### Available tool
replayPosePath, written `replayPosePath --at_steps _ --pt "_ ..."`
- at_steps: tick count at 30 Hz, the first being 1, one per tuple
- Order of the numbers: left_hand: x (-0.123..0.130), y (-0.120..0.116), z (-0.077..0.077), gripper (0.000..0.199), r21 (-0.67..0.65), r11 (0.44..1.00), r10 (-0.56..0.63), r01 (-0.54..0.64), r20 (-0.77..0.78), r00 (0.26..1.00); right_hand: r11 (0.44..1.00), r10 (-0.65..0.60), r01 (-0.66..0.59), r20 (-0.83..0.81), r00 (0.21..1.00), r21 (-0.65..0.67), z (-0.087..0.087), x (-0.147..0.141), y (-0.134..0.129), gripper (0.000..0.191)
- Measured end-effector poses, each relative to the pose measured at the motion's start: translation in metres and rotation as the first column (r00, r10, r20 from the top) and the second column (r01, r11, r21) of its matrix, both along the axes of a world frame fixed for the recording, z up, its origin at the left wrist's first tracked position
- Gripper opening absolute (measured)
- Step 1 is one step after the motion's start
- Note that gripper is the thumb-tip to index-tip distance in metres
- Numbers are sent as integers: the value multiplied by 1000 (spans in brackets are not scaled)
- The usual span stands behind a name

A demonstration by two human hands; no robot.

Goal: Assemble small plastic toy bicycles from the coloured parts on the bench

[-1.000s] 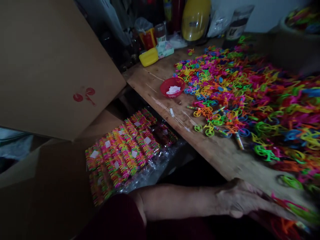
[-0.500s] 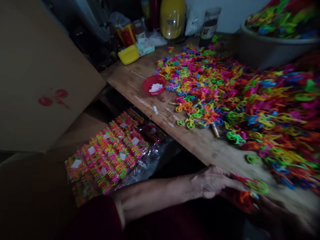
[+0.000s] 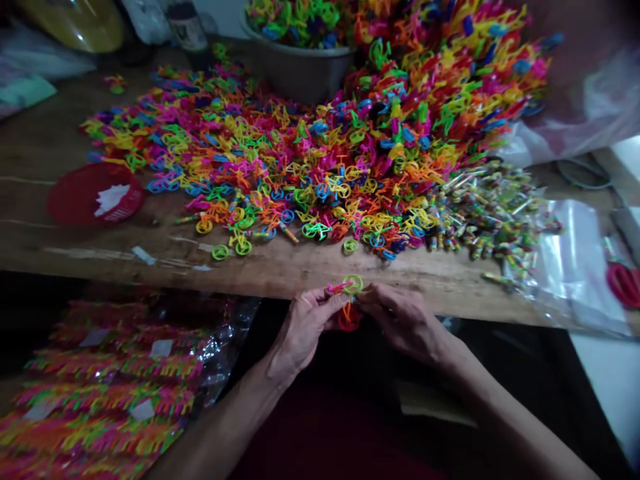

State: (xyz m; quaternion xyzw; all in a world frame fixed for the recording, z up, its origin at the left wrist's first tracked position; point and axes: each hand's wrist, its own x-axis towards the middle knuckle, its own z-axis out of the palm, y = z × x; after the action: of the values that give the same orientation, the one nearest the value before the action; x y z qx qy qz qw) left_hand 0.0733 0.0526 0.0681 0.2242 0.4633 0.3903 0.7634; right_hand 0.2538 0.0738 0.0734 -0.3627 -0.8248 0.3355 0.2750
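At the table's front edge, my left hand (image 3: pixel 307 323) pinches a small plastic toy bicycle (image 3: pixel 353 285) with a yellow-green wheel, pink and orange parts and a red wheel below. My right hand (image 3: pixel 407 320) is closed at the toy's right side, its fingertips against it. Whatever small piece lies between those fingertips is hidden. Just beyond both hands spreads a large heap of colourful toy bicycles (image 3: pixel 295 160). Right of the heap lies a pile of small printed tubes (image 3: pixel 490 207), with clear plastic about them.
A red basket (image 3: pixel 60 193) with white paper slips stands at left. A grey tub (image 3: pixel 305 70) full of colourful pieces is behind the heap. Bagged toys (image 3: pixel 110 393) lie low at left. At the right edge are red-handled scissors (image 3: pixel 625 283) and a clear plastic bag (image 3: pixel 575 260).
The view has swung right, bringing the tube pile, the scissors and my right arm into clear sight. Both hands stay together at the toy bicycle.
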Motion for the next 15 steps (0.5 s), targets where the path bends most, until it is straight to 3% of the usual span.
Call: replayPosePath --at_steps 3,8,11,15 --pt "0 1 2 29 -8 1000 1 -1 12 1000 1000 4 -4 -59 998 -10 -8 0 -3 12" --pt "0 5 -5 19 -66 998 19 -6 201 979 973 -162 185 -164 973 141 -30 -3 -6 21" --pt "-2 9 -9 26 -158 987 33 10 266 964 970 -201 221 -184 962 97 -36 -5 -6 18" --pt "-4 21 -4 33 -105 993 -35 58 216 976 957 -251 279 -257 933 77 -42 -11 -4 19"
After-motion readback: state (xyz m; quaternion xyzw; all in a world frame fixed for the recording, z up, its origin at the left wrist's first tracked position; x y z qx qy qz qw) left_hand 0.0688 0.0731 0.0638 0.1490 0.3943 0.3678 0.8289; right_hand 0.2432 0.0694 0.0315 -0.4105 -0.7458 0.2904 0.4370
